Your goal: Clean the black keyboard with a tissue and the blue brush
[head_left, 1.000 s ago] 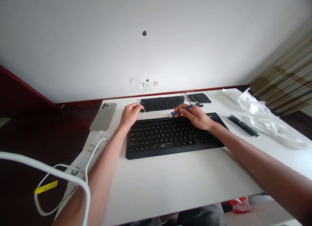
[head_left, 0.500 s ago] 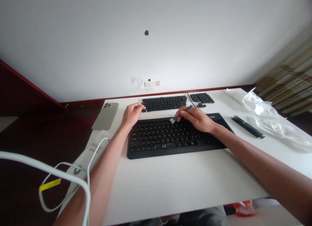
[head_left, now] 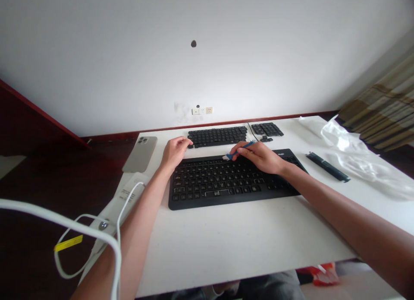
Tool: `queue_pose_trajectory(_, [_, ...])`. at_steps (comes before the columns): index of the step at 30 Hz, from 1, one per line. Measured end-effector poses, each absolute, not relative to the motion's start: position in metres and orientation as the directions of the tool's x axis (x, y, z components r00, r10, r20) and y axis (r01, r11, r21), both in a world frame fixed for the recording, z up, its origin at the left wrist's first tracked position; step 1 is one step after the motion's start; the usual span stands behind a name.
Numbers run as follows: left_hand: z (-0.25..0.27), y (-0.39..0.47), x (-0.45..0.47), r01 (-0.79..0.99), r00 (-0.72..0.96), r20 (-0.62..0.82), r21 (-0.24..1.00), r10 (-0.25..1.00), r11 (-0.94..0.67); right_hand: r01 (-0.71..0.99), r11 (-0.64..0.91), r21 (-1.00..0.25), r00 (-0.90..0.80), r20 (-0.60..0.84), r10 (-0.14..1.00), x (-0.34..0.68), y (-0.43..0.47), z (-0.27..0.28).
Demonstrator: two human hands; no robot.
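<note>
A black keyboard base [head_left: 207, 179], its keycaps off and rows of square sockets showing, lies on the white table. My right hand [head_left: 261, 156] is closed in a pinch around a small blue brush [head_left: 241, 150]. The brush's white bristles touch the far edge of the base, above the top row. At the base's far left corner is my left hand [head_left: 175, 152], fingers curled together; anything inside them is hidden. Close beyond its fingertips, loose black keycaps [head_left: 217, 137] are laid out in keyboard order. More keycaps [head_left: 267, 129] form a number-pad group to the right.
A grey phone [head_left: 139, 155] and a white power strip [head_left: 124, 195] with a looping white cable [head_left: 97, 235] lie along the left edge. To the right are a dark narrow bar [head_left: 327, 166] and crumpled clear plastic [head_left: 346, 140]. A wall stands behind the table.
The brush has shifted slightly left and away from me, its bristles moving from the top row toward the base's far edge. My left hand has stayed in place.
</note>
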State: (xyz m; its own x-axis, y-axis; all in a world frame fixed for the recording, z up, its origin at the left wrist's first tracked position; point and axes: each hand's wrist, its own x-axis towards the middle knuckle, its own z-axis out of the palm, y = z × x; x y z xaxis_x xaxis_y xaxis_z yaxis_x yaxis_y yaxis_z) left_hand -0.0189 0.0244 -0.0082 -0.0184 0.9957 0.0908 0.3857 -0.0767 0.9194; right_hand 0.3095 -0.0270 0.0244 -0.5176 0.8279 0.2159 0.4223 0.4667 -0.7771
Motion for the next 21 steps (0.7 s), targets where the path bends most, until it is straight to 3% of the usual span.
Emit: queue_pose_trajectory(21, [-0.005,0.022,-0.018,0.384,-0.018,0.081,0.921,0.997,-0.068,0.412,0.433,-0.802,-0.468,0.222,0.855,0.318,-0.02,0.019])
